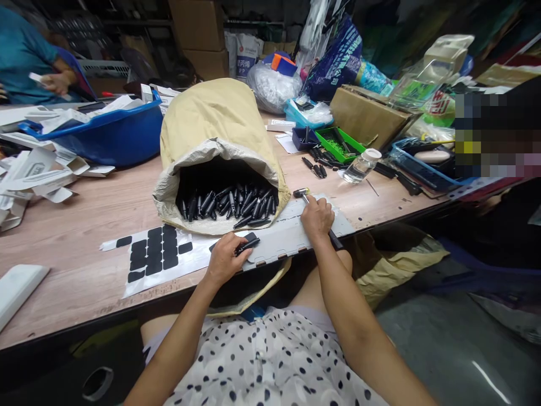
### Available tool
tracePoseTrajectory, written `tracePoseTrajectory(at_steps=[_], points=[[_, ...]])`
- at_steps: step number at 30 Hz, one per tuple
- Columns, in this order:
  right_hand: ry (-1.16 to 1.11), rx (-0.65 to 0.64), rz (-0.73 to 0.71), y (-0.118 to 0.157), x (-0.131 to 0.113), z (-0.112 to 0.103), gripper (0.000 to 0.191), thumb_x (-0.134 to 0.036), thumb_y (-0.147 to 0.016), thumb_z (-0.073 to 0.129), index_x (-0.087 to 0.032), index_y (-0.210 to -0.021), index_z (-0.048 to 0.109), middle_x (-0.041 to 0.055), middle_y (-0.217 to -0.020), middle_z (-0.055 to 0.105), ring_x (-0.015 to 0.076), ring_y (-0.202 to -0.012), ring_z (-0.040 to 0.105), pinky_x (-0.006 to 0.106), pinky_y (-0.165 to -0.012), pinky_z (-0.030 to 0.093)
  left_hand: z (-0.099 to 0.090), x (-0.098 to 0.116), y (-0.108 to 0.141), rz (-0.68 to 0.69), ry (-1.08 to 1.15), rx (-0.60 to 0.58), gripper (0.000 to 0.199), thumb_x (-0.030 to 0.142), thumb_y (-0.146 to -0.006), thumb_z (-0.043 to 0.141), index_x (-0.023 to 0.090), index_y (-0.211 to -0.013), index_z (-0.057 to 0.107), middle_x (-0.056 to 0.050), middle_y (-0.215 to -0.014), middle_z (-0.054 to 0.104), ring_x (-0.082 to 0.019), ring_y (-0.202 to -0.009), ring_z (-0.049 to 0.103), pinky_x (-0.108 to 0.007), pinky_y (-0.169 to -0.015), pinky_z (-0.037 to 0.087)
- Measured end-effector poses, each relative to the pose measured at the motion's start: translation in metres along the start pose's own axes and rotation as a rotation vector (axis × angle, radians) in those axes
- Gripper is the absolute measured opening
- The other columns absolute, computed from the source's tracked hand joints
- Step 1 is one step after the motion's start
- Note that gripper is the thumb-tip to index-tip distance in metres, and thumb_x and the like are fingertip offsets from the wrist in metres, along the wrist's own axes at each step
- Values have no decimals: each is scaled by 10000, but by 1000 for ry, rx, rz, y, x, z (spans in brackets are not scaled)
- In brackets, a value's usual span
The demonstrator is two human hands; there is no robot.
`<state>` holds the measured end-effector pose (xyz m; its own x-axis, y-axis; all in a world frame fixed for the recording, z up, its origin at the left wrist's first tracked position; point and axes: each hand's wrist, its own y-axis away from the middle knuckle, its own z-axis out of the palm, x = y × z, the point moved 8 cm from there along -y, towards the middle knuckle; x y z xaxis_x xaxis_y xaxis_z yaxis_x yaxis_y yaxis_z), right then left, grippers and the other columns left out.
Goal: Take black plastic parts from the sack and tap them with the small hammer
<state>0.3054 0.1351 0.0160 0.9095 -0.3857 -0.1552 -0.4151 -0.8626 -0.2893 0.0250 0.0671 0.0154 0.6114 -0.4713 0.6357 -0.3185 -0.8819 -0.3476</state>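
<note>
Head view: pinching a black pen-like piece [247,246] in the left hand [228,258] and gripping a hammer [300,193] in the right hand [317,219] over a grey board [279,241], with an open sack [213,115] of similar pieces [232,204] just beyond the left.

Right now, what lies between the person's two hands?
A flat grey board lies between the left hand and the right hand; the black tube in the left hand juts into that gap. The head view shows this.
</note>
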Motion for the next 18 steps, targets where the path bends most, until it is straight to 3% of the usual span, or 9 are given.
tracePoseTrajectory(at_steps=[7, 13, 18], points=[[-1, 17, 18, -1, 3, 2, 386, -248, -952, 447, -209, -1266, 669, 142, -1060, 596, 263, -977, 523, 339, -771, 374, 1, 1, 1, -14, 5, 4, 113, 278, -870, 618, 213, -943, 674, -32, -845, 652, -193, -781, 606, -293, -677, 495], [4, -33, 33, -1, 2, -1, 376, -255, -970, 442, -211, -1264, 673, 147, -1101, 612, 269, -1000, 544, 349, -783, 380, -11, -15, 5, -176, -153, 157, 117, 284, -849, 649, 226, -928, 713, -52, -868, 680, -255, -913, 591, -384, -822, 456], [-8, -45, 34, 1, 0, -4, 362, -242, -963, 450, -199, -1235, 685, 155, -1103, 612, 274, -1006, 547, 352, -787, 392, -7, -20, 5, -222, -168, 112, 121, 272, -821, 672, 242, -925, 727, -45, -872, 681, -260, -917, 571, -386, -828, 435]])
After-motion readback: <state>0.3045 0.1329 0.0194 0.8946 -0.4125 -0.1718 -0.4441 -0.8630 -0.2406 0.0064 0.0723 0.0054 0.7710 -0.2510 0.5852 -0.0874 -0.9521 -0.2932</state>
